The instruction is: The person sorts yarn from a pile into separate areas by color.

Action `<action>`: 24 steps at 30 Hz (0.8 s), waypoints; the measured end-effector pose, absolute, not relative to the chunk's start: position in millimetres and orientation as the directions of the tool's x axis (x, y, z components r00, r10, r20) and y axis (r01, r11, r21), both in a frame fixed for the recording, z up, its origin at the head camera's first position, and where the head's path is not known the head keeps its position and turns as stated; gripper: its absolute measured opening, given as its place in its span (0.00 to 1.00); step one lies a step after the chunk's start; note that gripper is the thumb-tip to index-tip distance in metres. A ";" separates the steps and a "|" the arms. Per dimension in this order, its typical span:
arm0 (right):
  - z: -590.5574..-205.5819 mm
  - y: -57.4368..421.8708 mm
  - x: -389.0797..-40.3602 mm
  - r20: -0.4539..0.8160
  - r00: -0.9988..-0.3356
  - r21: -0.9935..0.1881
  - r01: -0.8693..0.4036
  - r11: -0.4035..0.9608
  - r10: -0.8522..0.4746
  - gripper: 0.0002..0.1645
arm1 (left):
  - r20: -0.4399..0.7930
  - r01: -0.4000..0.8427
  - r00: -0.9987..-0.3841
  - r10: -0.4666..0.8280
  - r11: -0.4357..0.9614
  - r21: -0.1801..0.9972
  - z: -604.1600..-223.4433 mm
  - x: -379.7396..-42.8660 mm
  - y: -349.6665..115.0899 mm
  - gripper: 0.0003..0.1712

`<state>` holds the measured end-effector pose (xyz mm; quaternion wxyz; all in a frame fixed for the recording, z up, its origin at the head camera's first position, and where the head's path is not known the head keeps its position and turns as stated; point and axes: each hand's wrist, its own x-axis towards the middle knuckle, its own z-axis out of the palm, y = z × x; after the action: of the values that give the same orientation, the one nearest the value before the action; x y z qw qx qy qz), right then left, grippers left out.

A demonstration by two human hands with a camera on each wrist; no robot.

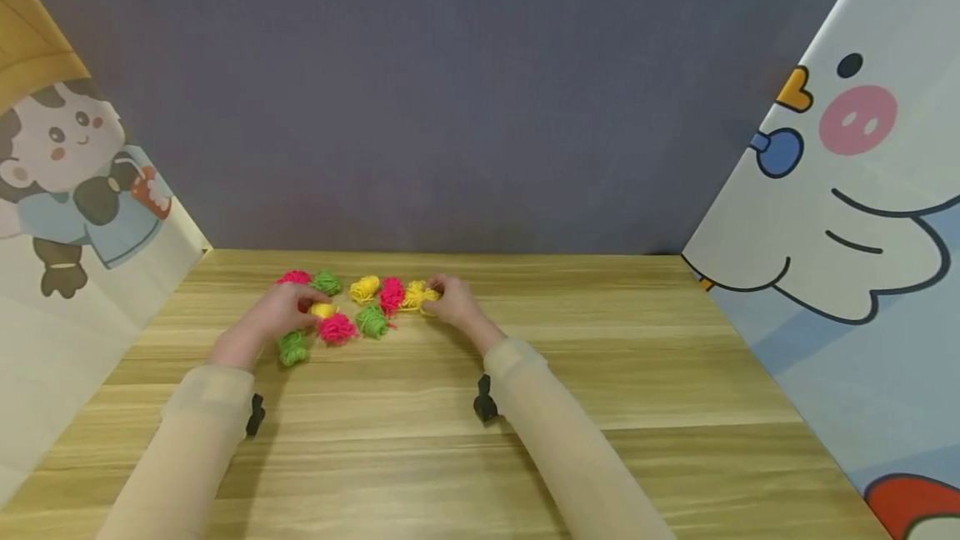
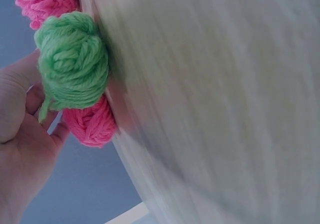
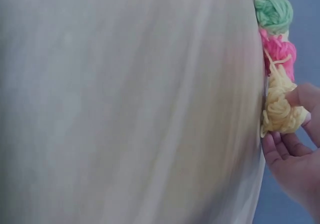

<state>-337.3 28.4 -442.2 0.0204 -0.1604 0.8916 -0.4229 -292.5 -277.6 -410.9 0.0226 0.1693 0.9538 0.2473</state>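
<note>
On the wooden table, my left hand (image 1: 276, 313) pinches a small yellow yarn ball (image 1: 323, 310) between thumb and forefinger. A pink yarn ball (image 1: 337, 329) sits right beside it, and a green one (image 1: 293, 347) lies below the hand, large in the left wrist view and covering part of the fingers. My right hand (image 1: 454, 303) grips another yellow yarn ball (image 3: 281, 106) at the row's right end, thumb on one side and fingers on the other. Left of that ball are a pink ball (image 1: 392, 295), a green ball (image 1: 372, 321) and a yellow ball (image 1: 365, 289).
Behind the left hand lie a pink ball (image 1: 293, 277) and a green ball (image 1: 326, 282). A grey panel (image 1: 450, 107) closes off the table's back. Printed cartoon panels stand at left and right. Bare wood (image 1: 600, 323) stretches right of the yarn.
</note>
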 end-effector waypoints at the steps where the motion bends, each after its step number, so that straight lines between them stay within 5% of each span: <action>1: -441.7 30.1 -337.6 0.096 -0.948 -0.767 -0.264 0.585 -0.302 0.12 | 0.040 0.311 -0.942 0.334 0.820 0.481 -411.2 -292.8 -277.3 0.18; 24: -394.1 75.3 -338.7 0.205 -0.918 -0.770 -0.366 0.523 -0.340 0.12 | 0.030 0.297 -0.945 0.327 0.810 0.506 -410.6 -292.8 -276.3 0.18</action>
<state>-338.7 75.3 -394.1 -0.0144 -0.2022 0.8725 -0.4447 -292.8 -276.3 -410.6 0.0290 0.1640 0.9509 0.2608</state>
